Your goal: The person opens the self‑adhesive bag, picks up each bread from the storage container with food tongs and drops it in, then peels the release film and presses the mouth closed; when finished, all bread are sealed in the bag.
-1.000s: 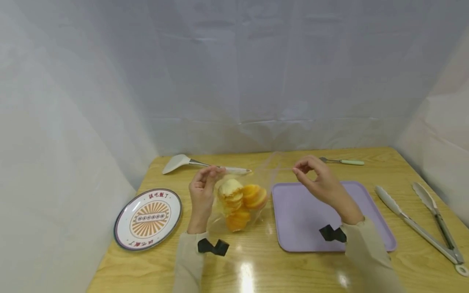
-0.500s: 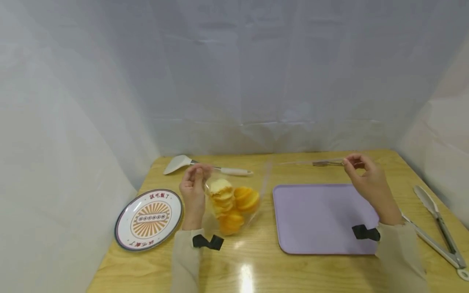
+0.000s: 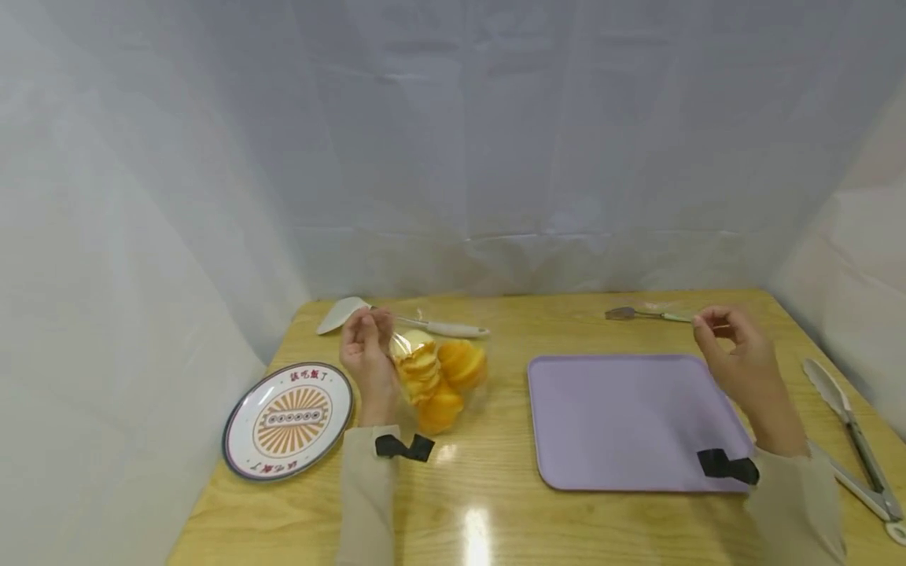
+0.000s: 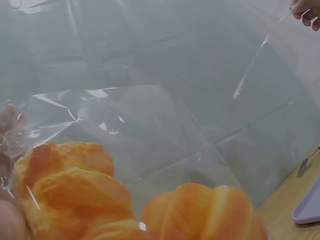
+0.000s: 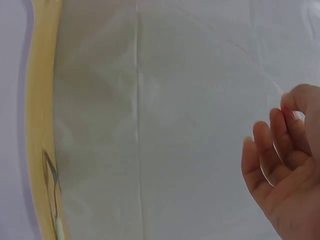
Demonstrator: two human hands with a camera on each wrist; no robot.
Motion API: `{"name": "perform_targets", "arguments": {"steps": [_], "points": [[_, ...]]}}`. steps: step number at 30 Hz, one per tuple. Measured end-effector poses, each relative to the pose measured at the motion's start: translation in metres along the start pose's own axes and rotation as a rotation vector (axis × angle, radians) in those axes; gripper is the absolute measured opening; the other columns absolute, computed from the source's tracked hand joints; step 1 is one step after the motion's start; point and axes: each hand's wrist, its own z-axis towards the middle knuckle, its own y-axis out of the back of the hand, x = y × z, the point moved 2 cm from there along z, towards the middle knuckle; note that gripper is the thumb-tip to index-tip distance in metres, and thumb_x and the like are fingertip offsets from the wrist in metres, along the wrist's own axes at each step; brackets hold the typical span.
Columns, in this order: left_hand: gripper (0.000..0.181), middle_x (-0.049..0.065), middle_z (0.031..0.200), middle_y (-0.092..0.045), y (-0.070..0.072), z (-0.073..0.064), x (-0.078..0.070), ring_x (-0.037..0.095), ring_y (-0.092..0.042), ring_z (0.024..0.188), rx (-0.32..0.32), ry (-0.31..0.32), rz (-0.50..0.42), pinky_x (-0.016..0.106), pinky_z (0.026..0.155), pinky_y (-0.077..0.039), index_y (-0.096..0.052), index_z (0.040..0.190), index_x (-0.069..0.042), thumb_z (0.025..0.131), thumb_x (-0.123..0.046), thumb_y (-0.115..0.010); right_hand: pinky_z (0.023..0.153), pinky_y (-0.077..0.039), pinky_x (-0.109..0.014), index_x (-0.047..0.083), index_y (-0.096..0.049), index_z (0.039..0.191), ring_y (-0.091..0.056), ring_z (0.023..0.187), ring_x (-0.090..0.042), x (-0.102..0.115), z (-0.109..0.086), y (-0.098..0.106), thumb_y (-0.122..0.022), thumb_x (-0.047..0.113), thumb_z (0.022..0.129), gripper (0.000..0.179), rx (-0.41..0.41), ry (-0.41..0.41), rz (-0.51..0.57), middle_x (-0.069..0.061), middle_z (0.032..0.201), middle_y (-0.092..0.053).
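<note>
My left hand (image 3: 370,358) grips the upper left side of a clear plastic bag (image 4: 150,107), held up over the table. Inside are several golden bread rolls (image 3: 439,385); the left wrist view shows their ridged, browned tops (image 4: 75,195) close up. Well to the right, my right hand (image 3: 739,358) pinches the end of a thin clear plastic strip (image 4: 255,60) between thumb and forefinger. A faint red line runs along this strip (image 5: 240,47) in the right wrist view. The strip's free end hangs apart from the bag in the left wrist view.
A lilac tray (image 3: 630,424) lies right of centre, with a fork (image 3: 631,314) behind it. White-handled turner (image 3: 456,329) lies at the back left, a printed plate (image 3: 333,440) at left. Tongs (image 3: 859,448) lie at the right, partly behind the right sleeve. Pale sheeting surrounds the table.
My right hand has moved far to the right, drawing out the strip, which has come away from the bag. The left hand has shifted slightly left with the bag of rolls.
</note>
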Motion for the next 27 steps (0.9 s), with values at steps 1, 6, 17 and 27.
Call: {"name": "perform_targets", "arguments": {"steps": [1,6,17,27], "points": [[0.02,0.001,0.082,-0.073,0.0,0.001,0.0,0.011,-0.069,0.078,-0.008,0.002,-0.008,0.023,0.079,-0.057,-0.067,0.093,-0.01,0.081,-0.025,-0.074,0.077,-0.04,-0.002,0.001,-0.062,0.086,-0.051,0.082,0.01,0.005,-0.003,-0.005,-0.06,-0.017,0.084,0.018,0.046,0.059,0.014,0.021,0.088,-0.054],[0.021,0.001,0.081,-0.073,0.002,0.005,0.002,0.01,-0.069,0.076,-0.023,0.002,-0.011,0.022,0.077,-0.058,-0.068,0.091,-0.011,0.079,-0.026,-0.074,0.076,-0.045,-0.007,-0.003,-0.062,0.09,-0.054,0.084,0.003,0.03,-0.033,-0.044,-0.065,-0.007,0.087,0.006,0.324,0.295,0.121,0.005,0.087,-0.06],[0.022,0.001,0.081,-0.073,0.002,0.005,0.003,0.01,-0.07,0.077,0.0,-0.007,0.013,0.024,0.079,-0.058,-0.067,0.092,-0.012,0.079,-0.028,-0.073,0.072,-0.051,-0.015,0.014,-0.061,0.096,-0.053,0.084,0.005,0.061,-0.14,-0.102,-0.06,0.01,0.097,0.004,1.044,0.246,0.311,0.005,0.088,-0.061],[0.018,0.001,0.082,-0.073,0.003,0.006,0.005,0.011,-0.071,0.079,0.02,-0.002,-0.022,0.024,0.08,-0.058,-0.067,0.092,-0.011,0.081,-0.024,-0.073,0.076,-0.052,-0.017,0.017,-0.066,0.106,-0.055,0.091,0.006,0.057,-0.16,-0.111,-0.052,0.017,0.102,0.015,1.162,0.09,0.376,0.005,0.099,-0.064]]}}
